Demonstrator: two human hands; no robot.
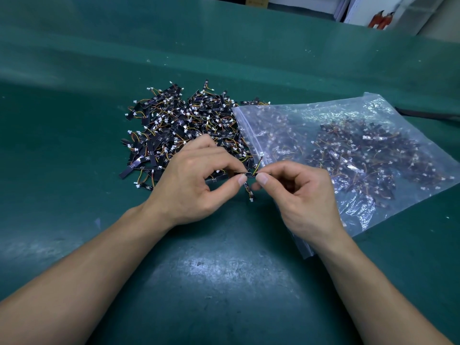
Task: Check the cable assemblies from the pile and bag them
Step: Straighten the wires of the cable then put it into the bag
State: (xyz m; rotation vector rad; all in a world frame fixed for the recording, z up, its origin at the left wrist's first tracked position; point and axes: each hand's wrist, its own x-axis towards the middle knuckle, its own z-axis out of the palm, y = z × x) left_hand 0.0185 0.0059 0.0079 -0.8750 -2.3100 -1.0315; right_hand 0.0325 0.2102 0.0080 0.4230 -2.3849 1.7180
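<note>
pinching one cable assembly (pixel 246 174) between both hands, that's where we are: the left hand (pixel 196 178) has thumb and forefinger closed on one end of the little black strip, the right hand (pixel 298 195) has thumb and forefinger closed on the other end. the piece is held just above the tabletop (pixel 224 282), right between the pile (pixel 184 125) and the zip edge of the clear bag (pixel 361 135), with its coloured wires standing up toward a small white connector. a second strip and white plug show just below the thumbs; whether it hangs from the hands or lies on the tabletop, i can't tell.

this reads as the checking step; the bag holds plenty, and the pile is large. to do it well, i'd say: grip the strip by its ends only, so nothing covers the face being inspected; turn it to catch the light on both sides; follow each wire from strip to connector and give it no more than a gentle tug. the wires are thin and would likely tear at the joint if pulled hard. the bag's zip edge runs right under the right hand, so a short slide in should do.
</note>
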